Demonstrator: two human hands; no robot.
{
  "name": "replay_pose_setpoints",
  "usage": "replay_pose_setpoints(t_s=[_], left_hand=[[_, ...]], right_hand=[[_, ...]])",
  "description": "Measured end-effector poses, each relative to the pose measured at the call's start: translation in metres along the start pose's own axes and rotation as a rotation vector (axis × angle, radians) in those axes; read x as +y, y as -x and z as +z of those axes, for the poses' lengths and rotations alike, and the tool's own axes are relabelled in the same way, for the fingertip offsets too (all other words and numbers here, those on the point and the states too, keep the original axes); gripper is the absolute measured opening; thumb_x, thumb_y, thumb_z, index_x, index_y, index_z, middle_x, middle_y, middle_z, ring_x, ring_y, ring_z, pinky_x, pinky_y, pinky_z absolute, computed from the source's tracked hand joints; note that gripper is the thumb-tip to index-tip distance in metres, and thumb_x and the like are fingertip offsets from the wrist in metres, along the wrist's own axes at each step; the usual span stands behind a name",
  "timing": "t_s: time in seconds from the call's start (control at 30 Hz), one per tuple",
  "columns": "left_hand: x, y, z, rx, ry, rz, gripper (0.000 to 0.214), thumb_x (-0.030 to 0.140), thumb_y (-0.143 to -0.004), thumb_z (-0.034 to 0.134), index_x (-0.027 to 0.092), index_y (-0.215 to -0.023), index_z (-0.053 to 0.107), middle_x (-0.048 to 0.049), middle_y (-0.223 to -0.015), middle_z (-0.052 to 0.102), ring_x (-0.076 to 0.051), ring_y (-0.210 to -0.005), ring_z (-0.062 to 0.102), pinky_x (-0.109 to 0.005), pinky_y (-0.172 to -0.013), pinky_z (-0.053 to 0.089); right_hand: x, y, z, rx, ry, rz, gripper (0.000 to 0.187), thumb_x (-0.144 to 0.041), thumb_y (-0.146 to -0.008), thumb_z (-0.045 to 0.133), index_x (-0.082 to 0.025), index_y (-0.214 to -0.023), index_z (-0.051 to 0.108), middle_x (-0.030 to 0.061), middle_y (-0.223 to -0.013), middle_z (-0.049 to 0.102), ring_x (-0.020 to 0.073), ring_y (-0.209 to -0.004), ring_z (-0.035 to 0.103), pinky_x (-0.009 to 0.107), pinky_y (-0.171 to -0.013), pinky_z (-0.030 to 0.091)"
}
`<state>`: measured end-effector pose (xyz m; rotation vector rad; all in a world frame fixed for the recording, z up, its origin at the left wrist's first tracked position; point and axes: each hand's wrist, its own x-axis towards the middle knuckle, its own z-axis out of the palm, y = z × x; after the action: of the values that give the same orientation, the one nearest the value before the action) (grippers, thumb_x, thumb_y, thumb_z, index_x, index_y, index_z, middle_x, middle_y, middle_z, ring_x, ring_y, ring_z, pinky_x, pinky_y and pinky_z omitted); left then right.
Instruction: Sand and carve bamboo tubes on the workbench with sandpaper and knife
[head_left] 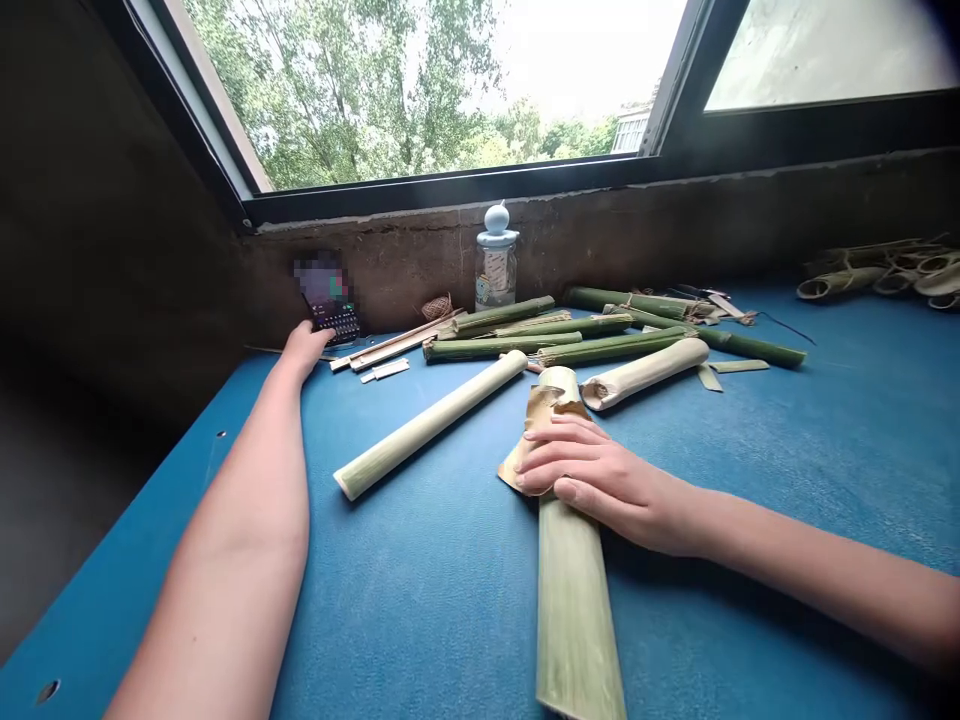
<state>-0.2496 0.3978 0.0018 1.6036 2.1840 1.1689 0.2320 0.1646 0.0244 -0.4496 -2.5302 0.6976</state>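
Observation:
My right hand (600,478) lies over a thick pale-green bamboo section (574,590) on the blue table, fingers curled around it where a brown papery sheath (541,412) peels off. My left hand (304,347) is stretched far out to the back left, touching a phone (328,300) propped against the wall; its fingers are mostly hidden behind the hand. A long peeled bamboo stalk (431,423) lies diagonally between my arms.
Several green bamboo stalks (570,335) and thin split strips (390,348) lie at the back. A short peeled piece (645,372) sits near them. A glass jar (496,262) stands by the wall. Cut bamboo rings (892,272) pile at the far right.

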Motion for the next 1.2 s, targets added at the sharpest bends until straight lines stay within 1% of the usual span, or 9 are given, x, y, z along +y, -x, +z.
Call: replay_pose_setpoints(t_s=[0.13, 0.27, 0.37, 0.47, 0.6, 0.77, 0.97, 1.07, 1.2], left_hand=[[0.004, 0.001, -0.001, 0.014, 0.026, -0.009, 0.029, 0.036, -0.094, 0.063, 0.014, -0.113, 0.064, -0.0086, -0.116, 0.064, -0.024, -0.107, 0.063, -0.046, -0.093, 0.052], [0.005, -0.001, -0.001, 0.015, 0.064, -0.011, 0.029, 0.036, -0.095, 0.061, 0.013, -0.113, 0.064, -0.0084, -0.115, 0.065, -0.023, -0.105, 0.063, -0.045, -0.092, 0.052], [0.004, -0.001, -0.001, 0.002, 0.09, -0.016, 0.03, 0.037, -0.095, 0.061, 0.014, -0.114, 0.063, -0.0084, -0.115, 0.065, -0.022, -0.103, 0.064, -0.044, -0.09, 0.053], [0.004, -0.001, -0.002, -0.011, 0.092, -0.021, 0.03, 0.036, -0.095, 0.061, 0.014, -0.114, 0.063, -0.0084, -0.114, 0.065, -0.022, -0.102, 0.064, -0.044, -0.09, 0.054], [0.007, -0.002, -0.002, -0.01, 0.05, -0.041, 0.031, 0.038, -0.093, 0.063, 0.014, -0.112, 0.064, -0.0079, -0.115, 0.065, -0.024, -0.105, 0.063, -0.045, -0.091, 0.053], [0.008, -0.004, -0.001, -0.01, 0.011, -0.064, 0.032, 0.04, -0.093, 0.063, 0.014, -0.112, 0.064, -0.0081, -0.115, 0.064, -0.024, -0.106, 0.063, -0.045, -0.092, 0.052], [0.003, -0.004, -0.002, -0.04, 0.061, -0.024, 0.03, 0.037, -0.094, 0.063, 0.014, -0.112, 0.064, -0.0083, -0.115, 0.065, -0.023, -0.105, 0.063, -0.045, -0.092, 0.052], [-0.002, -0.007, -0.003, -0.037, 0.088, -0.02, 0.028, 0.035, -0.094, 0.063, 0.014, -0.112, 0.064, -0.0084, -0.115, 0.065, -0.023, -0.105, 0.063, -0.045, -0.092, 0.053], [-0.008, -0.01, -0.004, -0.033, 0.127, -0.012, 0.029, 0.036, -0.095, 0.062, 0.014, -0.113, 0.064, -0.0084, -0.114, 0.065, -0.022, -0.102, 0.064, -0.044, -0.09, 0.054]], right_hand=[[-0.016, 0.003, 0.005, -0.12, -0.098, -0.122, 0.04, -0.037, -0.105, 0.037, -0.019, -0.13, 0.061, 0.0055, -0.128, 0.068, 0.0186, -0.135, 0.047, 0.038, -0.124, 0.015], [-0.034, 0.0, 0.008, -0.221, -0.11, -0.251, 0.042, -0.037, -0.105, 0.035, -0.012, -0.129, 0.061, 0.0089, -0.129, 0.068, 0.019, -0.132, 0.051, 0.034, -0.12, 0.024], [-0.024, -0.003, 0.001, -0.228, -0.093, -0.265, 0.041, -0.036, -0.105, 0.037, -0.012, -0.127, 0.062, 0.0101, -0.126, 0.069, 0.0198, -0.129, 0.054, 0.035, -0.118, 0.029], [-0.002, -0.004, -0.005, -0.148, -0.086, -0.253, 0.039, -0.033, -0.104, 0.039, -0.012, -0.126, 0.063, 0.0104, -0.125, 0.069, 0.0192, -0.127, 0.054, 0.035, -0.117, 0.03], [0.012, 0.0, -0.002, -0.006, -0.041, -0.069, 0.035, -0.028, -0.104, 0.038, -0.018, -0.125, 0.064, 0.0081, -0.124, 0.069, 0.0201, -0.131, 0.049, 0.041, -0.119, 0.024], [0.011, 0.002, 0.0, -0.015, -0.051, -0.079, 0.035, -0.03, -0.104, 0.038, -0.019, -0.126, 0.064, 0.0078, -0.124, 0.069, 0.0203, -0.13, 0.048, 0.041, -0.119, 0.023], [0.047, 0.002, -0.017, 0.033, 0.017, -0.016, 0.038, -0.033, -0.105, 0.036, -0.019, -0.124, 0.066, 0.0093, -0.128, 0.067, 0.0222, -0.135, 0.045, 0.046, -0.118, 0.025], [0.036, 0.003, -0.013, 0.045, 0.0, 0.033, 0.037, -0.032, -0.104, 0.038, -0.02, -0.123, 0.067, 0.0083, -0.127, 0.069, 0.0224, -0.139, 0.043, 0.048, -0.121, 0.02], [0.007, 0.002, -0.004, -0.074, -0.095, -0.155, 0.034, -0.026, -0.102, 0.043, -0.017, -0.125, 0.065, 0.0082, -0.123, 0.071, 0.0196, -0.133, 0.052, 0.041, -0.122, 0.024]])
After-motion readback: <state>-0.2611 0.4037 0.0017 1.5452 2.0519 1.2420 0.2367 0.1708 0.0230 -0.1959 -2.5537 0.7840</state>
